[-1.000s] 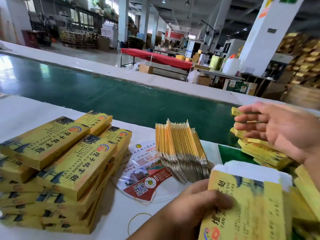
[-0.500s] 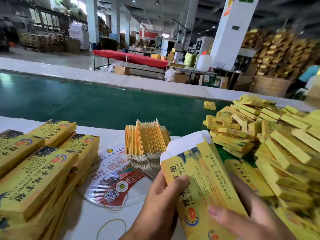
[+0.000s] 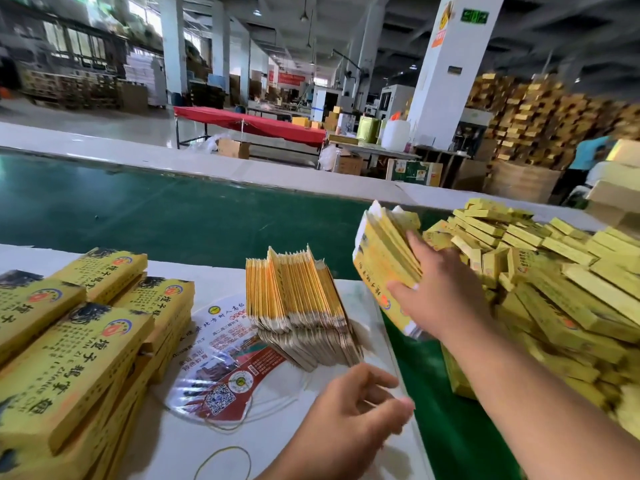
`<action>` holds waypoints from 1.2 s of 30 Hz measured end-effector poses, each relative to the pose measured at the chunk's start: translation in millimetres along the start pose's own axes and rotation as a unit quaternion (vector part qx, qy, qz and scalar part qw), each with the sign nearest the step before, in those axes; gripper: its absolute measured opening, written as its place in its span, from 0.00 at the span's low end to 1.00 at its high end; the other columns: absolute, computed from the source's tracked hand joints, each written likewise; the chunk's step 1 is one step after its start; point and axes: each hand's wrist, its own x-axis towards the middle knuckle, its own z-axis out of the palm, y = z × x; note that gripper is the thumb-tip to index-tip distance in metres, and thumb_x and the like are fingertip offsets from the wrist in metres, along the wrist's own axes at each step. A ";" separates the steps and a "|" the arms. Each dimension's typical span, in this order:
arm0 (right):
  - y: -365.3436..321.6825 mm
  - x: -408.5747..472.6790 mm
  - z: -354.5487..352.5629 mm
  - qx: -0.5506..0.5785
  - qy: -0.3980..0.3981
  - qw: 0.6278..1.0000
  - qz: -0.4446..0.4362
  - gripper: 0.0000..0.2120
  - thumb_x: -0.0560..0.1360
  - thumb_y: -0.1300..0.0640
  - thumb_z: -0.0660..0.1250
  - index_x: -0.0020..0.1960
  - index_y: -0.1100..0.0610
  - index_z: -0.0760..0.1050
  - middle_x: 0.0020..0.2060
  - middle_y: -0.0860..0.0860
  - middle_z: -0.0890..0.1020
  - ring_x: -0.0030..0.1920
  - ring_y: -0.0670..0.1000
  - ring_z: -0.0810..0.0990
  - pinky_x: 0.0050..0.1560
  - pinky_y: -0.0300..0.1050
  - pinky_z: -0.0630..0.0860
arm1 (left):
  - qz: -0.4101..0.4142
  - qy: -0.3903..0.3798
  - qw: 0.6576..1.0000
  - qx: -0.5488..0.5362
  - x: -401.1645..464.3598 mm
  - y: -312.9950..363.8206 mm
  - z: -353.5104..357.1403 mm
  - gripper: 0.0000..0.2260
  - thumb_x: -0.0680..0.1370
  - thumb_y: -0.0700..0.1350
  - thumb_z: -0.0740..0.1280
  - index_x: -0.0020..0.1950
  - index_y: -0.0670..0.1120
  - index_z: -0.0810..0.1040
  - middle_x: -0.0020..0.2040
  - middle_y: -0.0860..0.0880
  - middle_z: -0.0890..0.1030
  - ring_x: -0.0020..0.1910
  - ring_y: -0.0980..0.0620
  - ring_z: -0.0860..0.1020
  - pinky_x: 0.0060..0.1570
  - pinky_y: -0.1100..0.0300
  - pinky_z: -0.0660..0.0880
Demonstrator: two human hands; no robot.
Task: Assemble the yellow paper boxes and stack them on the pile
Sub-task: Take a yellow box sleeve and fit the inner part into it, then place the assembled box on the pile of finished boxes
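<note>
So your right hand [image 3: 440, 292] grips a yellow box [image 3: 384, 268] held up beside the loose heap [image 3: 554, 271] | left hand [image 3: 353, 407] hangs loose, holding nothing | stacked boxes [image 3: 72, 358] far left read "TAN ZI ZHANG CHI" | flat blanks [image 3: 298, 299] between.

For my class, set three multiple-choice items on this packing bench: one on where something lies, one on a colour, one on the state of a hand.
1. The upright bundle of flat blanks stands:
A. on the printed round fan
B. on the red-covered table
C. on the right-hand heap

2. The conveyor belt is:
A. red
B. green
C. white

3. The right hand:
A. hangs free
B. presses the belt
C. grips a yellow box

Key: 1 A, the bundle's base overlaps the fan; 2 B, green surface; 3 C, fingers and thumb clamp the box.
</note>
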 end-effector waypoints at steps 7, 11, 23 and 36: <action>-35.6 18.0 57.3 -0.131 -0.094 0.986 -0.029 0.35 0.72 0.54 0.71 0.75 0.50 0.60 0.55 0.57 0.72 0.42 0.54 0.73 0.37 0.45 0.74 | -0.026 -0.062 0.997 0.039 -1.0 3.9 -2.8 0.12 0.72 0.56 0.72 0.50 0.51 0.79 0.47 0.44 0.85 0.42 0.53 0.83 0.34 0.67 0.74; -38.0 19.2 58.8 -0.093 -0.173 0.980 -0.033 0.31 0.73 0.55 0.70 0.72 0.52 0.62 0.58 0.57 0.72 0.43 0.54 0.71 0.39 0.45 0.74 | -0.025 -0.062 0.996 0.052 -0.2 5.5 -4.0 0.12 0.73 0.54 0.71 0.51 0.49 0.79 0.47 0.44 0.85 0.41 0.53 0.84 0.33 0.68 0.74; 21.0 -9.4 45.2 0.211 -0.257 0.943 0.002 0.44 0.71 0.48 0.71 0.80 0.42 0.50 0.74 0.46 0.68 0.68 0.49 0.71 0.59 0.43 0.70 | -0.009 -0.071 0.996 0.046 -1.1 9.4 -6.2 0.12 0.72 0.56 0.71 0.49 0.51 0.79 0.46 0.44 0.85 0.40 0.52 0.84 0.31 0.68 0.73; 45.0 -42.6 55.7 0.169 -0.088 0.981 -0.048 0.19 0.75 0.50 0.71 0.65 0.44 0.77 0.51 0.40 0.85 0.45 0.43 0.84 0.42 0.36 0.79 | 0.002 -0.046 0.996 0.071 0.7 6.6 -7.1 0.12 0.70 0.56 0.71 0.48 0.50 0.80 0.46 0.42 0.84 0.39 0.53 0.84 0.32 0.67 0.73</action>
